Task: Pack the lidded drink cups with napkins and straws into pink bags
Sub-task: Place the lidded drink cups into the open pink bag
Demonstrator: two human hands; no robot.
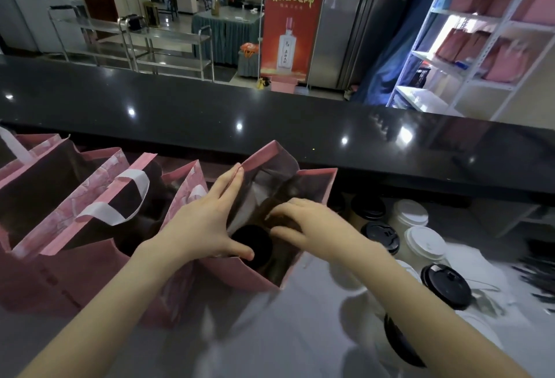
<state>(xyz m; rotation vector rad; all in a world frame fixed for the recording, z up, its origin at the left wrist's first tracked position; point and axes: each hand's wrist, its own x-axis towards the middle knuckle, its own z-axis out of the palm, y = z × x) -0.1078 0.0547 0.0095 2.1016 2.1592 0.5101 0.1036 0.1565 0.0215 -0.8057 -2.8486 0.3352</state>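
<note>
An open pink bag stands in the middle of the counter, with a black-lidded cup inside it. My left hand grips the bag's left rim, thumb inside and fingers along the edge. My right hand reaches into the mouth of the bag, its fingers curled over something dark that I cannot make out. Several lidded cups stand to the right, some with black lids and some with white lids.
Other open pink bags with white handles stand in a row on the left. A raised black counter ledge runs behind the bags. Dark straws lie at the far right. White shelves beyond hold more pink bags.
</note>
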